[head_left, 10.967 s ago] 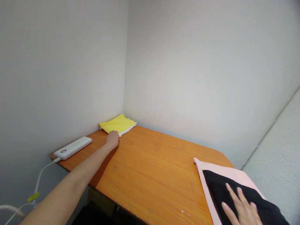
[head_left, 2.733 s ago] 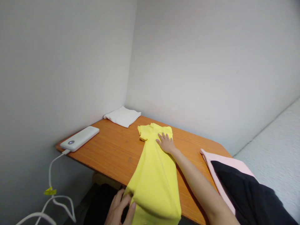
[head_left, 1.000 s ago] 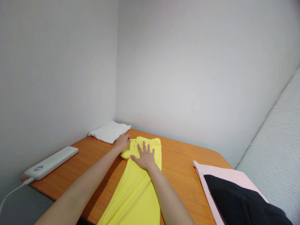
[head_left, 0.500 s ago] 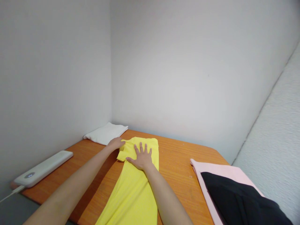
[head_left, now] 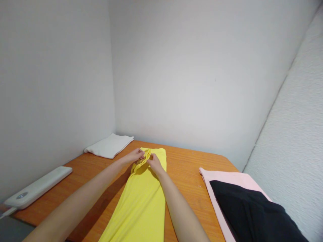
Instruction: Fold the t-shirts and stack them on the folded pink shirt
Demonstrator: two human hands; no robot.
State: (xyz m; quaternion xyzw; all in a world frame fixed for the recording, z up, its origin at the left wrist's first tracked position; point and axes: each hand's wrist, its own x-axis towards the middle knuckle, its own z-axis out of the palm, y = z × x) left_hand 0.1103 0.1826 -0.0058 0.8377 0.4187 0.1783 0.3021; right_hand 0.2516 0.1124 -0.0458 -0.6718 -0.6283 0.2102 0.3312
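A yellow shirt [head_left: 143, 201] lies lengthwise down the middle of the orange wooden table [head_left: 186, 168], folded into a narrow strip. Its far end is bunched up. My left hand [head_left: 135, 155] pinches that bunched end from the left, fingers closed on the fabric. My right hand [head_left: 153, 163] grips the same end from the right, fingers closed too. Both forearms reach out over the shirt.
A folded white cloth [head_left: 108, 149] lies in the far left corner by the walls. A white power bank [head_left: 35, 191] rests at the left edge. A pink cloth [head_left: 227, 178] with a black garment [head_left: 252, 215] on it covers the right side.
My right hand was lying flat and open on the yellow shirt; now both hands have closed on its far end and lifted it slightly. The view has shifted right.
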